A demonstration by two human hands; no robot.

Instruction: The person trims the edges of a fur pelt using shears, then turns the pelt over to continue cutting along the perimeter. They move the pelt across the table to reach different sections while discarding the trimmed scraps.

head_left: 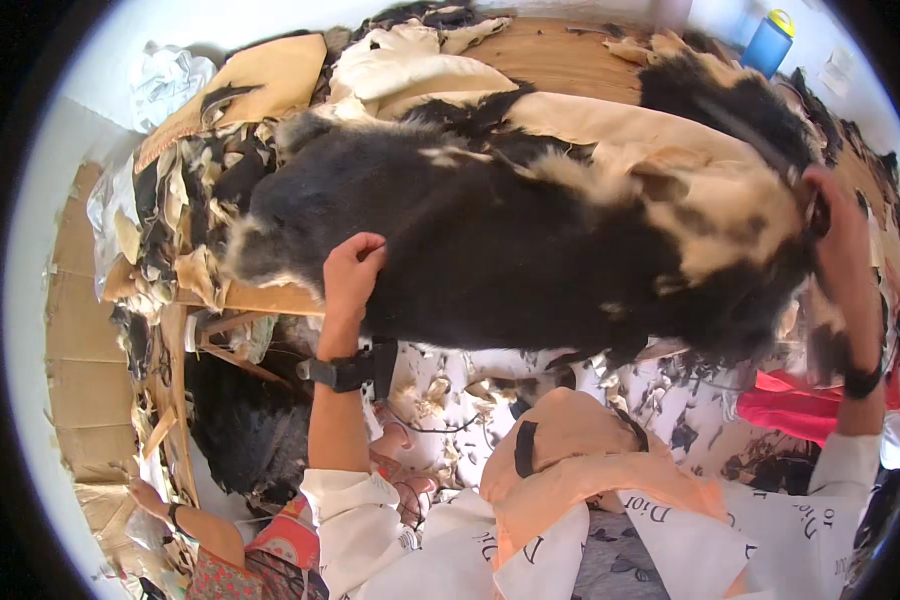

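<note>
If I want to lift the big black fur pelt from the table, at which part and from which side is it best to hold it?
Probably by the near edge of the black fur pelt, coming from the person's side. That edge hangs over the table rim, so fingers can close around it. The left hand and right hand already rest on it far apart, which suits so wide and limp a hide.

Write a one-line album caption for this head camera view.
Both hands, left hand and right hand, grip a big black-and-tan fur pelt on a wooden table amid fur scraps.
</note>
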